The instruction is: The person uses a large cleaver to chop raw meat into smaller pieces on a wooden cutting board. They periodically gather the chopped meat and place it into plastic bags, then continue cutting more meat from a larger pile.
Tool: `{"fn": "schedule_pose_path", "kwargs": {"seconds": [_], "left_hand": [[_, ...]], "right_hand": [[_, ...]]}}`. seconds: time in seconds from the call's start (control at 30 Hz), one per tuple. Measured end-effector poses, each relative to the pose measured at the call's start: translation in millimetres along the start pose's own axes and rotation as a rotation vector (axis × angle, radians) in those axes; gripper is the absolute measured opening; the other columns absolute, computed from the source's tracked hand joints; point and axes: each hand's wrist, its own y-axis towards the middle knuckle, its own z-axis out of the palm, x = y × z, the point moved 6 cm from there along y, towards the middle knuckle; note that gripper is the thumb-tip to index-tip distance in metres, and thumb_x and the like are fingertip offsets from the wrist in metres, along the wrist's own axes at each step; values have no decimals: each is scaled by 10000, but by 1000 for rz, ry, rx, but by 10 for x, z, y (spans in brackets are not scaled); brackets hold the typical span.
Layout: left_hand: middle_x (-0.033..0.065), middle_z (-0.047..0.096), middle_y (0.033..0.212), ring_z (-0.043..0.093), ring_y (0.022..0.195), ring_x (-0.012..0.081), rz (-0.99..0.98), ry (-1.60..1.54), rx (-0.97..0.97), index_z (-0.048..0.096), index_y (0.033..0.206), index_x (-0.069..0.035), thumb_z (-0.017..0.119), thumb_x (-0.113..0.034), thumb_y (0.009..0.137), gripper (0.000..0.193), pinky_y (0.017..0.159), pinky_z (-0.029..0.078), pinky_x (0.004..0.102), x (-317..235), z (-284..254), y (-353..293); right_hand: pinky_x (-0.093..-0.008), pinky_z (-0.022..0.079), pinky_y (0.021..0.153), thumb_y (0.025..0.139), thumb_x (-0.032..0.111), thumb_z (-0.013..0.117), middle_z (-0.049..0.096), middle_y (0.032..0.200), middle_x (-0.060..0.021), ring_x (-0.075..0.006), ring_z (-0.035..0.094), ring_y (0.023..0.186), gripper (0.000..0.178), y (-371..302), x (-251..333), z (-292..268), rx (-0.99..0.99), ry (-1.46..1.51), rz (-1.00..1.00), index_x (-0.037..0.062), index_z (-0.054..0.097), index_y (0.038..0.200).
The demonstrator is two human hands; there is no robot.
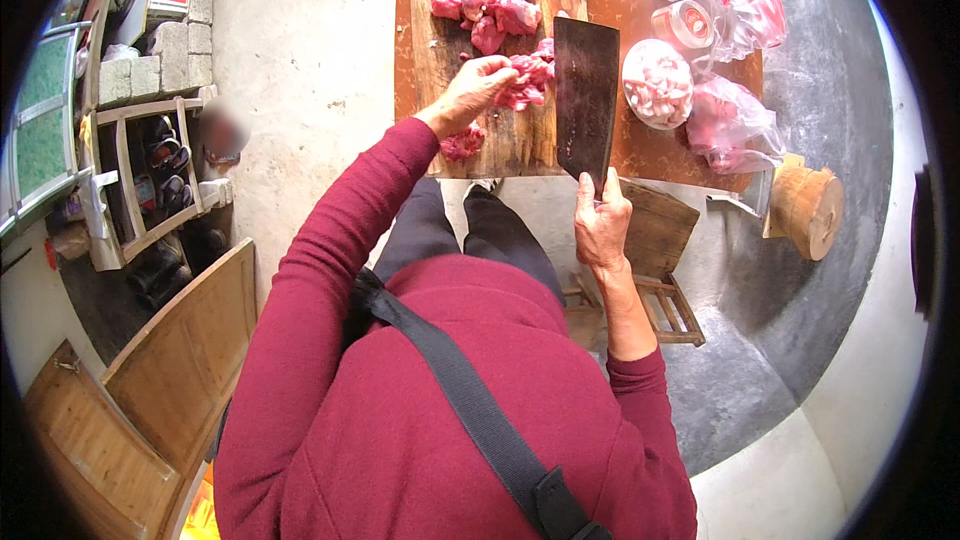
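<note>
Seen from above, a person in a dark red sweater (430, 350) was at a red-brown table (638, 153) with raw meat on a wooden cutting board (535, 152). The hands were apart: the left hand (472, 93) pinched a ragged meat piece (530, 83) mid-board, and the right hand (603, 223) gripped the handle of a broad, dark cleaver (587, 95). Its blade hung over the board's right side; whether it touched the wood could not be told.

The meat seemed only partly divided. A smaller scrap (462, 143) lay apart at the near edge, while a bulky meat heap (487, 2) at the far end looked left to be worked. Right of the board, a round container (658, 127) held pale pink-and-white chunks (657, 82), apparently finished, beside a plastic bag (737, 125) with pinkish contents.
</note>
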Motion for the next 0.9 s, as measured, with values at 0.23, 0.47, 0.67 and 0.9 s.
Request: {"fn": "schedule_pose_path", "kwargs": {"seconds": [0.23,0.47,0.67,0.9], "left_hand": [[32,614,861,587,742,111,-245,239,-248,559,1075,-21,502,-368,922,384,661,484,243,0,-637,-223],[64,630,783,608,708,123,-29,663,-380,558,948,9,664,-168,819,243,644,494,236,-128,-688,-303],[111,653,702,642,662,178,55,1012,-597,626,815,-14,660,-166,743,172,619,503,314,-196,-678,-459],[159,647,772,647,732,250,79,956,-532,647,816,-25,638,-167,747,158,671,502,346,-80,-676,-472]], "right_hand": [[-381,413,472,872,116,547,543,601,-204,-298,554,502,154,-9,17,164,102,-100,-2,-12,528,956],[-492,407,522,861,100,502,532,617,-254,-434,561,621,102,47,-15,536,300,-267,-154,39,463,933],[-519,438,550,865,130,493,549,639,-259,-451,565,644,112,135,51,700,328,-411,-120,48,450,928],[-505,437,542,868,118,493,546,628,-254,-440,566,629,102,121,115,675,323,-402,-126,39,446,912]]}}
